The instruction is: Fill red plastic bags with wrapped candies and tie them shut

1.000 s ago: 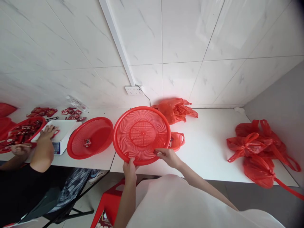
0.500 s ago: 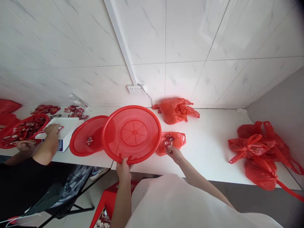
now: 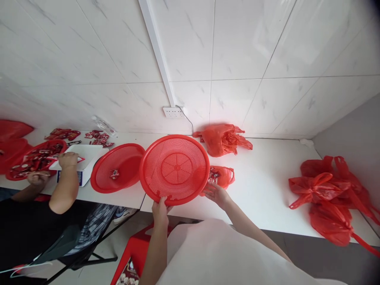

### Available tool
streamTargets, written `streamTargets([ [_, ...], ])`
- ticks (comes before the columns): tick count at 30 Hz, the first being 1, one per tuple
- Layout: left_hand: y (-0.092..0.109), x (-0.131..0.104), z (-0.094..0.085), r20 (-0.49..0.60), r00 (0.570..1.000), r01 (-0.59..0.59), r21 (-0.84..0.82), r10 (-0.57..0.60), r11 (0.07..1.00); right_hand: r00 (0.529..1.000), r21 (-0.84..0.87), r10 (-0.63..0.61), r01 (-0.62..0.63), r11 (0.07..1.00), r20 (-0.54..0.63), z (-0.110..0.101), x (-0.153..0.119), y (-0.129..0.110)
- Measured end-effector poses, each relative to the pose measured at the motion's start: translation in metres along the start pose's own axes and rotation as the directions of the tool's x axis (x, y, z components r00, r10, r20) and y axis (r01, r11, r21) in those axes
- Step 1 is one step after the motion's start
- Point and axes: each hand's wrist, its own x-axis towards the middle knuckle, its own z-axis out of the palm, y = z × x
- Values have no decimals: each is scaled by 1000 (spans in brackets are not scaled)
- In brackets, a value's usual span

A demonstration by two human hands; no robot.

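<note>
My left hand (image 3: 160, 211) holds the near rim of the red basket (image 3: 178, 150), w/ thumb on the inside and the other fingers under. My right hand (image 3: 218, 194) is loose, its fingers stretched apart, beside the basket's right near rim and the small bag (image 3: 226, 178); whether it touches one of them, I can't tell. The basket is in front of me, over the near part of the tabletop (image 3: 261, 190). I think the near rim is held b/c this leaves the right side free for the other hand. The small bag, w/ red packets (image 3: 213, 176) showing, lies just right of the basket, prob. for a short reach; a bigger bag (image 3: 221, 140) is behind it, near the wall (image 3: 297, 47).

Abt. room: on the left it's tight, since the second basket (image 3: 130, 170) (one packet (image 3: 114, 174) lies in it) comes right up to mine in my view. The near tabletop edge passes just under my left hand. More white surface shows to the right, up to the tied bags (image 3: 322, 186) at the right end.
</note>
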Motion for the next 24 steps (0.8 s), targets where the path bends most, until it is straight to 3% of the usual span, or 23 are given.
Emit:
streamTargets([
  [4, -10, 7, 3, 75, 994, 85, -32, -82, 996, 999, -91, 14, -10, 996, 49, 3, -7, 5],
  [9, -21, 21, 9, 91, 972, 224, -80, -217, 971, 997, -56, -1, -3, 998, -74, -12, -10, 8],
  [19, -27, 49, 13, 42, 976, 217, -106, -214, 970, 987, -132, -34, 13, 991, -157, -47, -13, 23],
  [22, -28, 52, 20, 45, 986, 166, -141, -161, 976, 967, -258, -160, 107, 960, -197, -51, -11, 13],
  [24, -34, 45, 27, 51, 990, 140, -152, -133, 978, 905, -425, -347, 220, 878, -246, -53, -11, 1],
])
